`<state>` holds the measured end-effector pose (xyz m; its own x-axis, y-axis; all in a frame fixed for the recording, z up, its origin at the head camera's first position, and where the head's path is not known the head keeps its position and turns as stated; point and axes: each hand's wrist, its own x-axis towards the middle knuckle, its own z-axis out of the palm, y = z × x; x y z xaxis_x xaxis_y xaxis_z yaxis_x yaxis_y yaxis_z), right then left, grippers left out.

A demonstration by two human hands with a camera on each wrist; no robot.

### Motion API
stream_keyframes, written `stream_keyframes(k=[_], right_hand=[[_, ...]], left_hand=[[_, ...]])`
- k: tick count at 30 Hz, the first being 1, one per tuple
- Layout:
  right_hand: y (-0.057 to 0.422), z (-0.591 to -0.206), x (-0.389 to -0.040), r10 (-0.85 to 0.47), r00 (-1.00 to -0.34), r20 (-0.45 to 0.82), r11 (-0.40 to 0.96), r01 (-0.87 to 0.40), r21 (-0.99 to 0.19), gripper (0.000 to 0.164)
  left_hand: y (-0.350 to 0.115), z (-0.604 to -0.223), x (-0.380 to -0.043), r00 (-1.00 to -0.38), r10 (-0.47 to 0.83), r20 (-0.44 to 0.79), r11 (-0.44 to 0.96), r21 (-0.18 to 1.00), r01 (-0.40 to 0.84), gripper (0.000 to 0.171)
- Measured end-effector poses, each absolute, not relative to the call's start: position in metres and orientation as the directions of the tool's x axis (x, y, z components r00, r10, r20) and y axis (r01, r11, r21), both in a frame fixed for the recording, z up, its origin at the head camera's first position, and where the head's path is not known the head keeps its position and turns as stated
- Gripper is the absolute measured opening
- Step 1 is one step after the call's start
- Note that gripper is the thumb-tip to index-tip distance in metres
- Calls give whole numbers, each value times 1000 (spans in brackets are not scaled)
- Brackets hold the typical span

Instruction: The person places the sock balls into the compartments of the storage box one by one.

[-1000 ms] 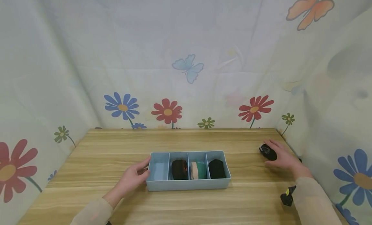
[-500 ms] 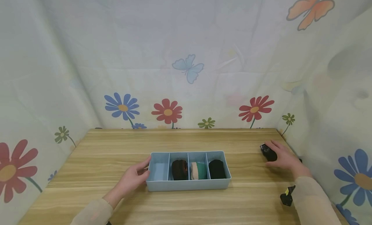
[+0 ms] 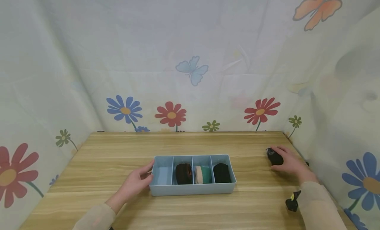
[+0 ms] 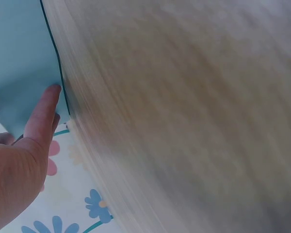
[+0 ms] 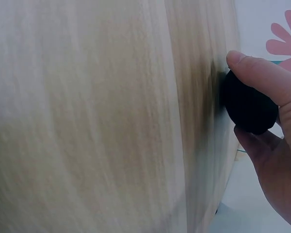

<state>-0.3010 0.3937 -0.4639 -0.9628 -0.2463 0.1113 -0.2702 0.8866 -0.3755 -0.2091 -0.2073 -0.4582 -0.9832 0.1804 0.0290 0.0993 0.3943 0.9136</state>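
At the middle of the table, in the head view, stands a light blue box (image 3: 193, 189) with a row of compartments. My left hand (image 3: 137, 180) rests against its left end; in the left wrist view a straight finger (image 4: 44, 109) touches the blue wall. The leftmost compartment (image 3: 162, 172) is bare. Rolled socks fill the others: a dark brown one (image 3: 183, 174), a teal and cream one (image 3: 204, 174) and a black one (image 3: 221, 173). At the right, my right hand (image 3: 289, 162) grips another black rolled sock (image 5: 250, 104) between thumb and fingers, close over the table.
The wood-grain table (image 3: 178, 212) ends at a pale curtain (image 3: 142, 58) printed with flowers and butterflies, which stands at the back and both sides. A small black device (image 3: 292, 203) with a yellow mark is beside the right sleeve (image 3: 319, 203).
My right hand and the black sock in it have shifted very slightly to the right. My left hand and the box have stayed in place.
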Motion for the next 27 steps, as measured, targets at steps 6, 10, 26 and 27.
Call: stream_keyframes(k=[6,10,26,27], right_hand=[[393,-467,-300,-244,-962,125,876,-274,-398,86],[392,-466,-299,-247,-960,131,877,-279,-392,86],[389,-467,-299,-280,-947,157,871,-319,-373,82],[388,-467,-298,-278,-947,161,870,-319,-376,82]], left_hand=[[-207,-459,-210,-985,172,26,406,909,95,59],[-207,-459,-209,-985,168,21,410,908,90,59],[-208,-461,-209,-984,175,22,408,908,93,59],[-208,-461,-209,-984,177,23,406,909,94,59]])
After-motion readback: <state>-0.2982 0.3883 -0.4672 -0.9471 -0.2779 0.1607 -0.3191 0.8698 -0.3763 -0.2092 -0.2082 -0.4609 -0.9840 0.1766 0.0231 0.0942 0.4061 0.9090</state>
